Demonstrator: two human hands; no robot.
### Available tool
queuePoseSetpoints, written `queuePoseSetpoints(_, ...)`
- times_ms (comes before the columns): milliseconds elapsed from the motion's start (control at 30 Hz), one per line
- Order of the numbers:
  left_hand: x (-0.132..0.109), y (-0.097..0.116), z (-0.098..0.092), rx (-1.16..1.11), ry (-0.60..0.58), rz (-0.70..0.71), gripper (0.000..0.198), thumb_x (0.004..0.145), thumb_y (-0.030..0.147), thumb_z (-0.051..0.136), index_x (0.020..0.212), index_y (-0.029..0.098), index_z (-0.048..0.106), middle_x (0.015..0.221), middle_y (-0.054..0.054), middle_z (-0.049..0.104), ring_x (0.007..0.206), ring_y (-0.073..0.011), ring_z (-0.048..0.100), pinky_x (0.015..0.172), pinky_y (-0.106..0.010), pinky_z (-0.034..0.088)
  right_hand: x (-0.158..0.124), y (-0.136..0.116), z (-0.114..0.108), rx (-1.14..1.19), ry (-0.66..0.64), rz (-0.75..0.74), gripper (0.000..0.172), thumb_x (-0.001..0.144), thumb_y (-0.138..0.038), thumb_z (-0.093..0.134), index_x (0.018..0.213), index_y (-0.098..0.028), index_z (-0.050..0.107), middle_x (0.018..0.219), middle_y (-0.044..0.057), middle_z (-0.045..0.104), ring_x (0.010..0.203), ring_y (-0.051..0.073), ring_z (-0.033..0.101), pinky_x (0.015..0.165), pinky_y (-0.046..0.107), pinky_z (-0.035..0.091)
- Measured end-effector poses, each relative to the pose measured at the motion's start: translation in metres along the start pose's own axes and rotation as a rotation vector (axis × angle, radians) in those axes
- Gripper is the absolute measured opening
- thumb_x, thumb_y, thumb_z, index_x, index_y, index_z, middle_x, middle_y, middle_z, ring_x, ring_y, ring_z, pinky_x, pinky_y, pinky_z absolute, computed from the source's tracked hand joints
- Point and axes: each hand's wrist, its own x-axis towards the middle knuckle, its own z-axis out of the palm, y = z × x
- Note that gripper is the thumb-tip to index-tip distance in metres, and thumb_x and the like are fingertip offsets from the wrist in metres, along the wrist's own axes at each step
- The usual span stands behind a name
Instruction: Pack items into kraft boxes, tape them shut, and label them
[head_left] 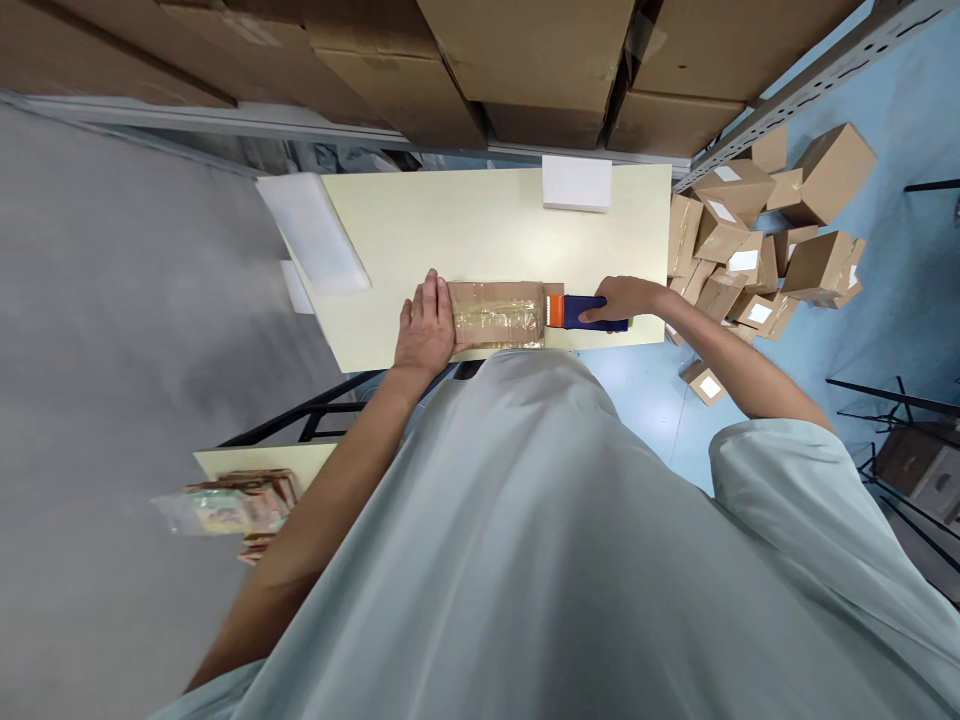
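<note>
The box (pixel 491 315) lies along the near edge of the worktop (pixel 435 225), right of that edge's middle, with its long side running parallel to the edge. Clear, shiny tape covers much of its top face.

My left hand (pixel 426 325) is laid flat, fingers straight and close together, at the left end of the box and in contact with it. It does not grip a tool. My right hand (pixel 619 300) is closed around the tape dispenser (pixel 585 312), a dark blue body with an orange front and a pale toothed edge. The toothed edge faces left and sits at the right end of the box. Whether tape runs between the two is too small to tell.

A stack of clear plastic sheets (pixel 319 235) occupies the far left corner of the worktop and extends along the left edge. A white block (pixel 577 183) stands at the far edge, toward the far right corner. Past the far edge, large cartons (pixel 525 50) fill a shelf. Past the right edge, a pile of small boxes (pixel 742 240), several bearing white labels, covers part of the blue floor.
</note>
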Motion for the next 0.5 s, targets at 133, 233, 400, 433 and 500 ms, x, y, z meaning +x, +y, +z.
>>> queuePoseSetpoints(133,0.000,-0.001,0.001,0.013,0.000,0.010,0.101,0.111,0.068,0.045,0.182,0.003,0.013,0.189,-0.030,0.011,0.176,-0.0458,0.020,0.142,-0.062,0.018,0.000,-0.006,0.001,-0.031,0.020,0.010,0.039,0.101,-0.055,0.073,0.092,-0.017,0.082,0.083,0.011,0.083,0.078,0.026,0.079,0.079,0.039,0.061)
queuePoseSetpoints(233,0.000,-0.001,0.001,0.007,-0.001,0.018,0.103,0.111,0.068,0.046,0.181,0.001,0.013,0.188,-0.031,0.010,0.175,-0.0469,0.019,0.142,-0.062,0.019,0.003,-0.021,0.003,-0.066,0.042,0.015,0.034,0.101,-0.049,0.072,0.097,-0.016,0.083,0.081,0.010,0.082,0.080,0.027,0.080,0.081,0.039,0.062)
queuePoseSetpoints(400,0.002,-0.001,0.002,0.007,-0.007,0.026,0.111,0.108,0.073,0.051,0.180,-0.004,0.014,0.187,-0.034,0.009,0.174,-0.0505,0.019,0.141,-0.063,0.020,0.005,-0.051,0.008,-0.222,0.152,0.012,0.029,0.097,-0.041,0.075,0.110,-0.016,0.082,0.080,0.011,0.080,0.091,0.032,0.081,0.086,0.041,0.062)
queuePoseSetpoints(433,0.003,-0.002,0.002,0.005,-0.007,0.029,0.114,0.107,0.075,0.052,0.180,-0.004,0.015,0.187,-0.034,0.010,0.174,-0.0507,0.020,0.141,-0.063,0.020,0.005,-0.056,0.010,-0.255,0.178,0.018,0.030,0.096,-0.041,0.076,0.113,-0.016,0.082,0.082,0.013,0.081,0.094,0.034,0.081,0.086,0.042,0.062)
queuePoseSetpoints(500,0.004,-0.004,0.003,0.001,-0.012,0.048,0.121,0.103,0.081,0.056,0.179,-0.004,0.016,0.187,-0.035,0.010,0.174,-0.0511,0.019,0.141,-0.062,0.021,0.007,-0.063,0.017,-0.287,0.209,0.024,0.035,0.095,-0.040,0.076,0.118,-0.015,0.081,0.092,0.017,0.083,0.103,0.039,0.080,0.088,0.044,0.061)
